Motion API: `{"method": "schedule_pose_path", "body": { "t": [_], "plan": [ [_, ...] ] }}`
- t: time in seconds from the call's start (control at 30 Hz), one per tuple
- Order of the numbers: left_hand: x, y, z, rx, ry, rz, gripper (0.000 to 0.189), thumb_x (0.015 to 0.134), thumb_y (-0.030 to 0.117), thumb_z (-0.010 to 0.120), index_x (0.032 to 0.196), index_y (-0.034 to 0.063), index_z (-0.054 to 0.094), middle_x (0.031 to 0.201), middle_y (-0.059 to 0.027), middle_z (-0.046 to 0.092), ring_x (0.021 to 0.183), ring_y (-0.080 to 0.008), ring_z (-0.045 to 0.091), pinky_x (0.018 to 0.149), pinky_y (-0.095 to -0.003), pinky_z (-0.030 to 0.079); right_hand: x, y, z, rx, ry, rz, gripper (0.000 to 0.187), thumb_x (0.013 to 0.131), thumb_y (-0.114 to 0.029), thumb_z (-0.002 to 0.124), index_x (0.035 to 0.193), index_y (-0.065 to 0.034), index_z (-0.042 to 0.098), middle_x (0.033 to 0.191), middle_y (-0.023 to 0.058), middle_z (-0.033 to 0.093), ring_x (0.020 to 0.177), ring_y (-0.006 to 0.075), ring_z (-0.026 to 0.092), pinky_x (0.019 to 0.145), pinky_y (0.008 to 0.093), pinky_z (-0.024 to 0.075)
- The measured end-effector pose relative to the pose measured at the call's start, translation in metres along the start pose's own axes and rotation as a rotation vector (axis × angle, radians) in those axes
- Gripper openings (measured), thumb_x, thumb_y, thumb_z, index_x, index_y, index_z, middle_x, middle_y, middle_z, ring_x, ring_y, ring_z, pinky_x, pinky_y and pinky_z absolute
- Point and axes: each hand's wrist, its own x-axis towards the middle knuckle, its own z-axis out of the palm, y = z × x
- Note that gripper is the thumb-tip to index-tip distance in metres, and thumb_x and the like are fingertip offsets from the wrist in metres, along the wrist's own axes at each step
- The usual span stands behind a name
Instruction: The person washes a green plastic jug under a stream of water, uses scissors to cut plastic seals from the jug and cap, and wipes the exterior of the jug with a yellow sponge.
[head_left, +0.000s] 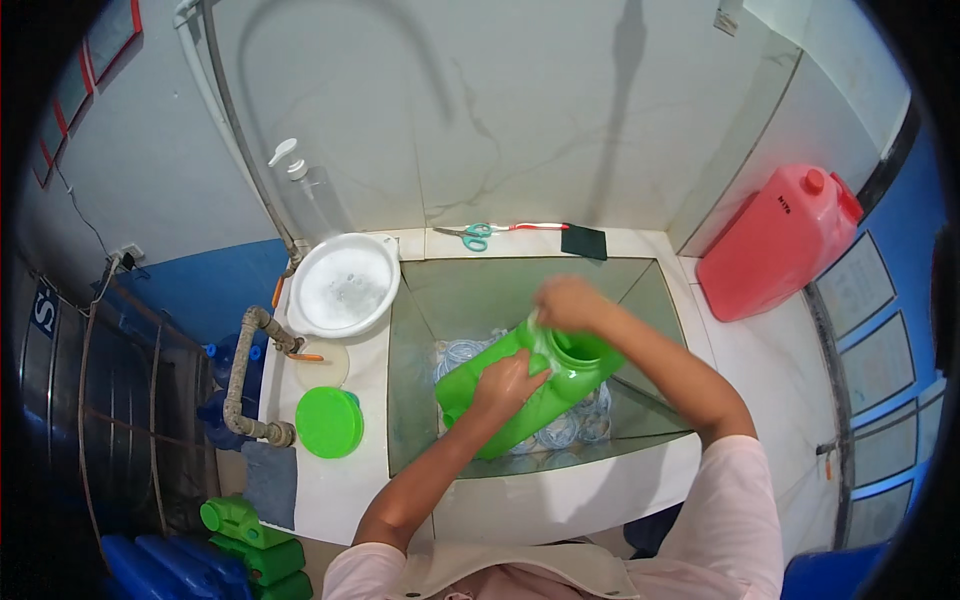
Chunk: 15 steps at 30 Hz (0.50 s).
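A green plastic jug lies tilted over the tiled sink basin, its wide round mouth uncapped and facing up. My left hand grips the handle part on its upper side. White suds cling around that handle and the jug's shoulder. My right hand is at the jug's far top end, just beyond the mouth, fingers curled and blurred. Whether it holds anything is hidden. Coiled, clear-looking rings lie on the basin floor under the jug.
A white basin of sudsy water stands left of the sink, near a pump bottle, a green lid and a pipe. Scissors, a toothbrush and a dark scouring pad line the back ledge. A red jug stands right.
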Motion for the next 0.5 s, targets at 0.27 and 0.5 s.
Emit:
{"method": "schedule_pose_path", "body": {
  "t": [0.27,0.5],
  "plan": [
    [0.008,0.002,-0.005,0.024,0.054,-0.028,0.043,0.079,0.040,0.059,0.080,-0.0026,0.051,0.066,-0.0211,0.058,0.065,-0.0388,0.058,0.059,-0.0460,0.046,0.025,0.037,0.005,0.201,-0.042,-0.006,0.029,0.075,-0.024,0.047,0.088,-0.0047,0.064,0.089,0.0155,0.059,0.093,0.0313,0.054,0.082,0.0441,0.0411],
    [0.010,-0.055,-0.002,-0.042,0.199,-0.442,0.047,0.081,0.038,0.056,0.079,-0.0086,0.053,0.076,-0.0308,0.056,0.074,-0.0458,0.055,0.067,-0.0492,0.044,0.017,-0.034,0.122,0.419,0.774,0.216,0.027,0.078,-0.011,0.046,0.102,0.0013,0.048,0.093,0.0202,0.047,0.086,0.0358,0.045,0.080,0.0470,0.0355]
  ]
}}
